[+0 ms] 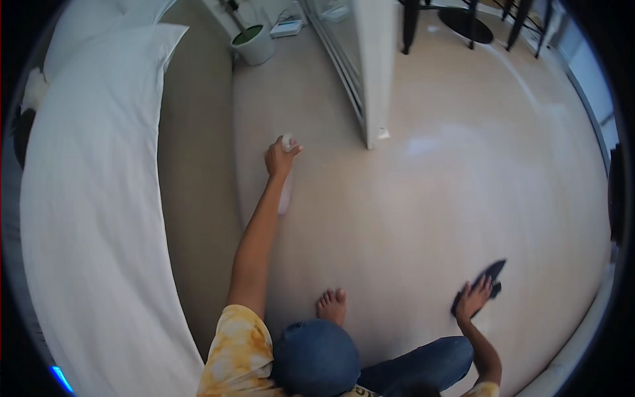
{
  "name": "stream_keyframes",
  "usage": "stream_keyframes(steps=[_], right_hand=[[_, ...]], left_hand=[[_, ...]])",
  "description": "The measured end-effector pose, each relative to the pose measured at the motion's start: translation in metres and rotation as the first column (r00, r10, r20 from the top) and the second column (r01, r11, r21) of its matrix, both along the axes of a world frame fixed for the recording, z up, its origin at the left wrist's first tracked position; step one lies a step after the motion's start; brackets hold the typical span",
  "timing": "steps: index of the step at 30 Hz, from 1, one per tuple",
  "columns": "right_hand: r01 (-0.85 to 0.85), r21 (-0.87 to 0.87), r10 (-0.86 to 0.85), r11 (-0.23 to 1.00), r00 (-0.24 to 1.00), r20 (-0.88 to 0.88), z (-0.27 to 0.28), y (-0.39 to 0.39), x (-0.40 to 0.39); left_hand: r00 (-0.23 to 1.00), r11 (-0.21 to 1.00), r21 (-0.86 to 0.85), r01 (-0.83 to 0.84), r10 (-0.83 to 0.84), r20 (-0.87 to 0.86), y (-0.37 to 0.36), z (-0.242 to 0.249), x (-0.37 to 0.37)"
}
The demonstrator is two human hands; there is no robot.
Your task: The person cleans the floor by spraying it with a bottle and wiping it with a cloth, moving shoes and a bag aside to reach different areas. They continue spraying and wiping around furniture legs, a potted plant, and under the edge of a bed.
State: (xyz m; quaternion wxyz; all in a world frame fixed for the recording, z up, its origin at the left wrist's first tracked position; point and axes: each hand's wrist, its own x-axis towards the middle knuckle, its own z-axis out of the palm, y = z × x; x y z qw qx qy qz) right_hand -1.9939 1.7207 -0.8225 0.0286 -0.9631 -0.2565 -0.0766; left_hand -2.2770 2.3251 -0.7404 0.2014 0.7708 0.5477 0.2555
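Observation:
My left hand (pixel 281 157) is stretched far forward above the floor, its fingers closed round the whitish top of a pale bottle-like object (pixel 286 198). The lower part of that object shows behind my forearm. On the right, my right hand (pixel 473 299) lies on a dark, flat, pointed object (pixel 493 271) on the floor, with its fingers spread over it. What the dark object is I cannot make out.
A bed with white bedding (pixel 99 198) runs along the left. Ahead are a potted plant (pixel 254 47), a white device (pixel 286 28) and a white-framed panel edge (pixel 374 79). Dark furniture legs (pixel 410 26) stand at the back right. My bare foot (pixel 332 306) is near the front.

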Motion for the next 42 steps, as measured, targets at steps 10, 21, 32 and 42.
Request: stream_keyframes(steps=[10, 21, 32, 42], right_hand=[[-0.334, 0.166, 0.372, 0.928, 0.859, -0.352, 0.01, 0.476, -0.225], [-0.197, 0.233, 0.232, 0.952, 0.963, -0.136, -0.001, 0.723, -0.122], [-0.809, 0.573, 0.975, 0.132, 0.003, -0.221, 0.003, 0.856, -0.267], [-0.905, 0.345, 0.884, -0.249, -0.358, -0.3, -0.011, 0.78, -0.169]], left_hand=[[0.947, 0.946, 0.161, -0.28, 0.245, 0.207, 0.07, 0.028, -0.057], [0.843, 0.94, -0.078, -0.334, 0.334, 0.421, 0.007, 0.026, -0.137], [0.847, 0.983, -0.13, -0.132, 0.18, 0.499, -0.022, 0.176, -0.137], [0.882, 0.971, -0.195, -0.14, 0.212, 0.42, 0.031, 0.204, -0.162]])
